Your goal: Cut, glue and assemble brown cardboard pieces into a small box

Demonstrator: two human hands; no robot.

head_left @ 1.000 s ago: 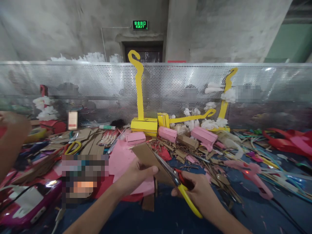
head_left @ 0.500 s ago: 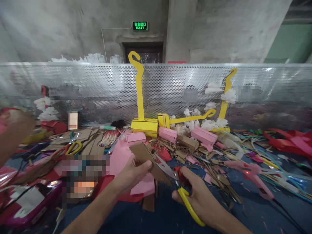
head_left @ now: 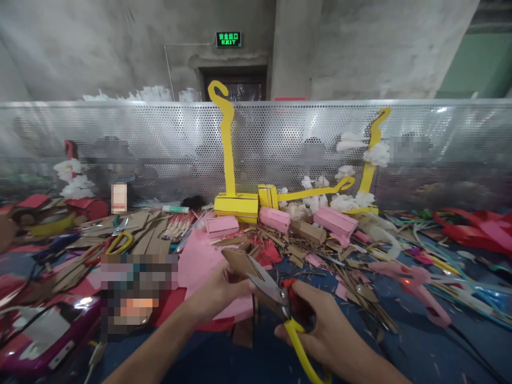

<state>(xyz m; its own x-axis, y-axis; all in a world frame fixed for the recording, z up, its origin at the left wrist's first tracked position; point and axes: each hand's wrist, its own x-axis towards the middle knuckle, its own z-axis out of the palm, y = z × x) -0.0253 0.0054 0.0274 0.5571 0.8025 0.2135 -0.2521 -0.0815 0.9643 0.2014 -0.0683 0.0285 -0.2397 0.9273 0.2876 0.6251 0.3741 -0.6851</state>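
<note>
My left hand (head_left: 226, 285) grips a piece of brown cardboard (head_left: 240, 262), its far end tilted up. In my right hand (head_left: 316, 317) are scissors (head_left: 298, 346) with red and yellow handles, their blades lying against the cardboard just right of my left fingers. Pink paper (head_left: 196, 261) spreads under and behind my left hand. Beyond it are a pink box (head_left: 222, 226) and a yellow box (head_left: 237, 205) bearing a tall hooked strip.
A pink glue gun (head_left: 420, 290) with a lit red light lies at the right. Cardboard scraps (head_left: 152, 240) and a purple power strip (head_left: 60, 341) are at the left. Behind stands a perforated metal panel (head_left: 160, 128).
The cardboard has turned and tilted in my left hand, and the scissors have shifted slightly left. Another person's arm at the far left has mostly moved out of view.
</note>
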